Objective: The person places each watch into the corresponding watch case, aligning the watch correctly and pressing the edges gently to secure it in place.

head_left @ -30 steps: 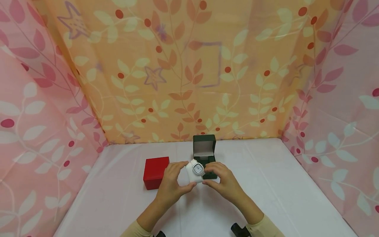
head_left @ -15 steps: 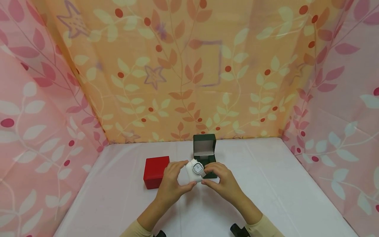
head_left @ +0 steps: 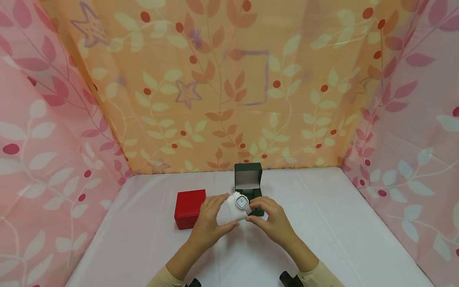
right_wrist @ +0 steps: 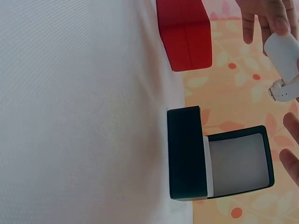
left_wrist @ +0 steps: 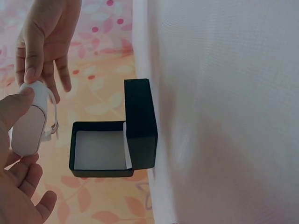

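Note:
A white wristwatch (head_left: 242,201) with a square-looking face sits on a white watch cushion (head_left: 234,210), held up above the table. My left hand (head_left: 208,221) grips the cushion from the left, thumb below and fingers above in the head view. From the right, my right hand (head_left: 274,219) holds the watch by its strap side with thumb and forefinger. The exact contact is partly hidden. A loose strap end with its buckle (right_wrist: 279,88) sticks out from the cushion (left_wrist: 29,130). Just behind the hands stands an open dark green box (head_left: 248,175), its lid upright.
A closed red box (head_left: 190,207) stands left of the green one, partly behind my left hand. White cloth (head_left: 143,231) covers the table. Patterned curtains (head_left: 222,87) enclose the back and both sides.
The watch and cushion have shifted slightly right and tilted a little. Both hands keep their hold, with the right fingers moving slightly. The boxes stay where they were.

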Demonstrator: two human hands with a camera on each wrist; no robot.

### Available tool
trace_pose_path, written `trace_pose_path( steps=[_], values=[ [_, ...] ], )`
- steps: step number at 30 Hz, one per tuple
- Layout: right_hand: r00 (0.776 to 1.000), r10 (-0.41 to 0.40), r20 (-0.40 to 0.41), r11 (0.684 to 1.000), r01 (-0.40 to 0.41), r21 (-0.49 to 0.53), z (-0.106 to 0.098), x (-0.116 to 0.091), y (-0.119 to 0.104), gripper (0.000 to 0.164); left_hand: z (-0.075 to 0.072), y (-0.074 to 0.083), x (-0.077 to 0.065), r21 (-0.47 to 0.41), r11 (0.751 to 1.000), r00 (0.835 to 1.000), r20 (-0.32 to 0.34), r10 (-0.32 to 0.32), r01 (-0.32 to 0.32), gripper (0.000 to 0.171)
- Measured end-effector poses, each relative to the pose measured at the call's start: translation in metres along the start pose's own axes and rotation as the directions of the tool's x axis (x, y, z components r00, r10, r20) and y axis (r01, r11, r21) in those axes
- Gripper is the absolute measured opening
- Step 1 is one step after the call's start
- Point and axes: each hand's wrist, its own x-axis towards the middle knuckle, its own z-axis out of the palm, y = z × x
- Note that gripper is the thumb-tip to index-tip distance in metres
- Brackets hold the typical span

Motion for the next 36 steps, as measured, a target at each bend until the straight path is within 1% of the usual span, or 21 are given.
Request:
trace_pose_path(
  steps=[3, 8, 13, 18, 22, 30, 36],
  values=[
    [1.000, -0.004, -0.013, 1.000, 0.004, 0.006, 0.0007, 0.0002, 0.0007, 0.033, -0.0007, 0.0000, 0.0001, 0.004, 1.000, 1.000, 0.007, 0.000, 0.000, 0.087],
    [1.000, -0.006, -0.028, 1.000, 0.006, 0.012, 0.0010, 0.0008, -0.0004, 0.031, -0.0001, -0.0013, 0.0003, 0.001, 1.000, 1.000, -0.019, 0.001, -0.001, 0.086],
    [0.999, -0.012, -0.042, 1.000, 0.013, 0.022, 0.0015, 0.0014, -0.0013, 0.030, 0.0004, -0.0031, 0.0010, 0.010, 1.000, 0.999, -0.048, 0.021, -0.020, 0.085],
    [0.999, 0.014, -0.043, 0.999, -0.012, 0.036, 0.0036, 0.0004, -0.0008, 0.029, 0.0004, -0.0032, 0.0009, 0.026, 0.999, 0.997, -0.064, 0.034, -0.033, 0.084],
    [0.999, 0.012, -0.051, 0.999, -0.010, 0.036, 0.0052, -0.0006, -0.0012, 0.028, -0.0002, -0.0018, 0.0009, 0.035, 0.999, 0.996, -0.075, 0.041, -0.038, 0.084],
    [0.998, 0.021, -0.062, 1.000, -0.020, 0.014, 0.0067, -0.0012, -0.0045, 0.028, -0.0002, -0.0015, 0.0009, 0.049, 0.998, 0.996, -0.082, 0.042, -0.038, 0.083],
    [0.997, 0.021, -0.074, 1.000, -0.020, 0.019, 0.0081, -0.0013, -0.0068, 0.030, 0.0002, -0.0027, 0.0007, 0.050, 0.998, 0.995, -0.089, 0.051, -0.047, 0.083]
  ],
)
